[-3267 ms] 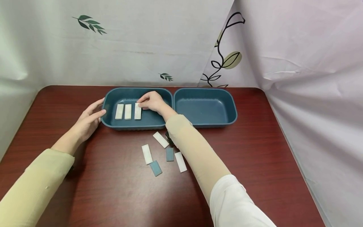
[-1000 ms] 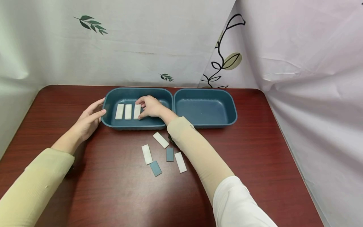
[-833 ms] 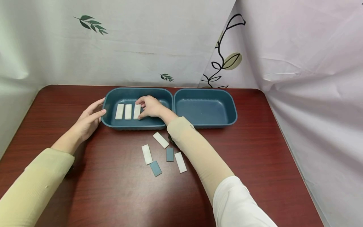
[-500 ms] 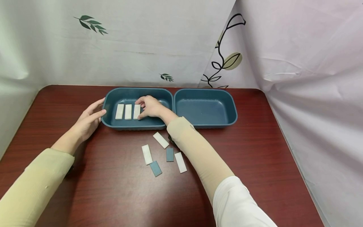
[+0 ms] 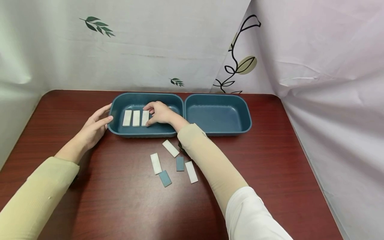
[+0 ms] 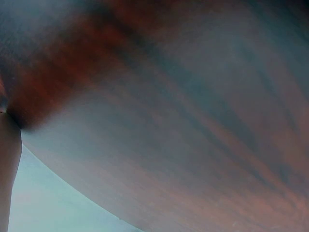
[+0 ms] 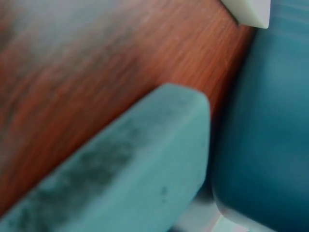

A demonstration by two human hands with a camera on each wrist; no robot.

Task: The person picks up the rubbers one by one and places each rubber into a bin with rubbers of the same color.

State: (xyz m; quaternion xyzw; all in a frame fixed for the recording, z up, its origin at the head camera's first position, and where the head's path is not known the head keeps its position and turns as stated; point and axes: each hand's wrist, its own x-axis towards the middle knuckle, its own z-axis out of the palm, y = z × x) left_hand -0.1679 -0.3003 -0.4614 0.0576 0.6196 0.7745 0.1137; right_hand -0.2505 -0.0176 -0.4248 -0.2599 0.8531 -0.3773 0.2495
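In the head view, my right hand (image 5: 161, 112) reaches into the left blue plastic box (image 5: 141, 134). Its thumb and forefinger pinch the two short ends of a white rectangular tile (image 5: 145, 118) lying on the box floor. Left of it, a middle white tile (image 5: 136, 118) and a leftmost white tile (image 5: 127, 118) make a spaced row. My left hand (image 5: 93, 130) rests against the box's left end, thumb at the rim and fingers along the outside, fairly straight. The left wrist view is blurred and shows mostly the brown tabletop (image 6: 159, 145).
A second blue box (image 5: 214, 115) adjoins on the right. In front lie several loose pieces: white tiles (image 5: 170, 148) and smaller grey-blue tiles (image 5: 180, 164). A pale teal block (image 7: 159, 159) fills the right wrist view's foreground. A patterned white curtain (image 5: 144, 50) hangs behind the table.
Since the oldest frame, my right thumb has moved down to the tile's near end, and the tile has shifted slightly left. Over the last second both hands stay almost still.
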